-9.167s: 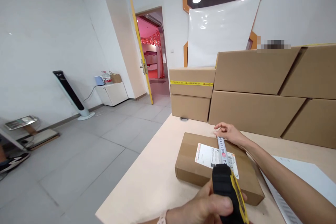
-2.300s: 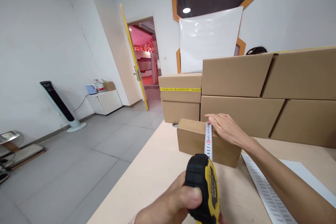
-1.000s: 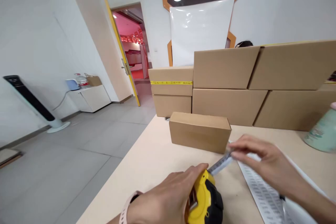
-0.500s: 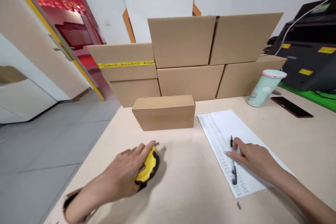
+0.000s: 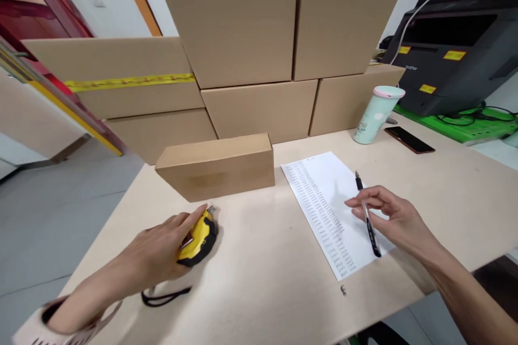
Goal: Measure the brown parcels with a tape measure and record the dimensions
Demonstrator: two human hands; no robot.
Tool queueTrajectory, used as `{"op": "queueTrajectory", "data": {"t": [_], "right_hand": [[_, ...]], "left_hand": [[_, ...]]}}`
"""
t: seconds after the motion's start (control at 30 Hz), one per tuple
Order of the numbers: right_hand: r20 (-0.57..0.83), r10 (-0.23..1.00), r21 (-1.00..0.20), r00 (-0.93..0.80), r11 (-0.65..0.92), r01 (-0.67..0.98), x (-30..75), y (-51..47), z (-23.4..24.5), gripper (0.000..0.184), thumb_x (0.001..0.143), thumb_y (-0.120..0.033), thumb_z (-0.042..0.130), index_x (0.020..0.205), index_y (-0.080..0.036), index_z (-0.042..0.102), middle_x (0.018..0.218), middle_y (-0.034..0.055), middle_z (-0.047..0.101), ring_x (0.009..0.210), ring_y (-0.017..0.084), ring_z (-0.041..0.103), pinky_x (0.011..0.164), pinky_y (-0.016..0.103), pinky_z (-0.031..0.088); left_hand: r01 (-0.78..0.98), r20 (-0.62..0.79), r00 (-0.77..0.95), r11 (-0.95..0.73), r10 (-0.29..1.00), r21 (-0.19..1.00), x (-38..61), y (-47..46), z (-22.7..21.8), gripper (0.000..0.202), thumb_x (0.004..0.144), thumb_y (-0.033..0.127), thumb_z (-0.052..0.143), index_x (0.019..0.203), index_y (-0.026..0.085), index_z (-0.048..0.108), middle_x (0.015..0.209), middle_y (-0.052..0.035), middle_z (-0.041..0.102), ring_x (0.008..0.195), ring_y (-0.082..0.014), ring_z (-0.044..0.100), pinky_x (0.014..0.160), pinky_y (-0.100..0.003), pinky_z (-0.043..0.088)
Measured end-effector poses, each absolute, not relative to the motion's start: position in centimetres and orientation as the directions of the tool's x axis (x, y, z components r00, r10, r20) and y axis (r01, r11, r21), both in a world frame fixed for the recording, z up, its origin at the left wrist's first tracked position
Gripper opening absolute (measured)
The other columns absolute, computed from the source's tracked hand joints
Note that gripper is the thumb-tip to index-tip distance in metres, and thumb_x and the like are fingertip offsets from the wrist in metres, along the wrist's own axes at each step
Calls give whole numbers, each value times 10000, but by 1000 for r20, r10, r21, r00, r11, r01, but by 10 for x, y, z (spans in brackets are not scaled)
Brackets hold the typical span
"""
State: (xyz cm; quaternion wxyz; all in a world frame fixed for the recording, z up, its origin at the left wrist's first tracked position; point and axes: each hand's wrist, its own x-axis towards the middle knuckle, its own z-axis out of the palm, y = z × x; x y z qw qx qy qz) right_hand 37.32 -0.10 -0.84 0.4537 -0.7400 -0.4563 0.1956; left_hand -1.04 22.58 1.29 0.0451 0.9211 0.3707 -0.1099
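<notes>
My left hand is closed over a yellow and black tape measure at the front left of the table, its black wrist strap trailing on the tabletop. Just beyond it lies a long, low cardboard box. Over the right part of a printed sheet of paper, my right hand holds a clear-barrelled pen between thumb and fingers. The pen's tip points away from me, and the pen looks raised off the sheet.
Stacked cardboard boxes line the back of the table; yellow tape crosses a left one. To the right stand a mint cup, a phone and a black printer. A small metal bit lies near the sheet.
The view has shifted toward the right and closer. My right hand has lifted the pen from the sheet. My left hand keeps hold of the tape measure, whose strap now shows.
</notes>
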Motion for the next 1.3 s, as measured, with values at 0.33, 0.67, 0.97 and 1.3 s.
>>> {"op": "queueTrajectory", "data": {"t": [0.33, 0.67, 0.97, 1.3], "right_hand": [[35, 813, -999, 582, 42, 1, 364, 18, -46, 524, 916, -651, 362, 1099, -230, 617, 870, 61, 722, 879, 217, 664, 859, 393, 487], [-25, 819, -994, 574, -80, 70, 361, 21, -45, 321, 740, -460, 730, 668, -208, 543, 606, -52, 504, 553, 99, 444, 535, 250, 384], [-113, 771, -983, 626, -178, 42, 356, 27, -51, 326, 669, -431, 780, 693, -216, 535, 560, -29, 587, 507, 117, 500, 510, 269, 399], [35, 739, -965, 673, -150, 216, 352, 28, -53, 234, 695, -333, 758, 698, -211, 558, 610, -35, 555, 540, 101, 462, 497, 242, 363]], "left_hand": [[-137, 83, 990, -898, -113, 418, 139, 80, -23, 651, 883, 329, 529, 1412, -19, 379, 1452, -274, 419, 1406, -427, 279, 1124, -610, 247], [-143, 116, 988, -895, -103, 422, 203, 39, -78, 1013, 720, 602, 650, 1346, -156, 406, 1428, -359, 388, 1420, -475, 203, 1181, -605, -37], [39, 138, 990, -997, 30, -68, 195, 34, -56, 892, 763, 670, 545, 1364, 13, 485, 1389, -260, 503, 1371, -463, 323, 1167, -622, -33], [126, 182, 976, -992, 122, -14, 190, 35, -58, 897, 750, 701, 531, 1383, 69, 459, 1437, -222, 459, 1384, -498, 263, 1165, -586, 18]]}}
